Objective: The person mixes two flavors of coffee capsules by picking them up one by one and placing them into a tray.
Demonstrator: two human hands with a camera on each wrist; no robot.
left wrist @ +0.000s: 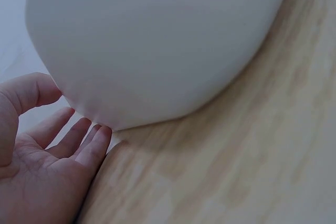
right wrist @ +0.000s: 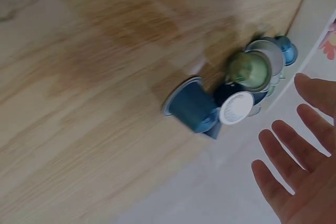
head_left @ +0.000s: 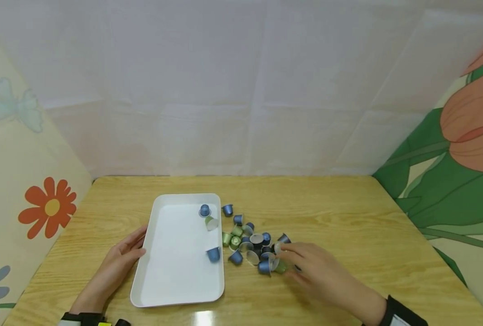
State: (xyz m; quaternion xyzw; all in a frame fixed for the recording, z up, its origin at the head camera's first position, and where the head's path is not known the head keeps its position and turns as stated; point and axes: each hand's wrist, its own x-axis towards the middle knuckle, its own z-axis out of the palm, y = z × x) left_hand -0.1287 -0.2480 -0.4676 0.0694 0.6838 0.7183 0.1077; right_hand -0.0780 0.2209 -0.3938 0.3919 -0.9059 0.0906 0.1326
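Note:
A white tray (head_left: 172, 267) lies left of the middle of the table. My left hand (head_left: 119, 265) holds its left edge, thumb at the rim and fingertips against the outer wall (left wrist: 131, 77). Inside the tray, along its right side, are two blue coffee capsules (head_left: 213, 255) and a green coffee capsule (head_left: 210, 222). To the right of the tray spreads a loose pile of blue, green and dark coffee capsules (head_left: 264, 266). My right hand (head_left: 319, 274) is at the pile's right end. In the right wrist view its fingers (right wrist: 283, 156) are spread, with no capsule between them.
The wooden table (head_left: 347, 217) runs back to a white cloth backdrop (head_left: 241, 90). Panels painted with flowers (head_left: 51, 207) stand at both sides. Some capsules in the pile lie close against the tray's right wall.

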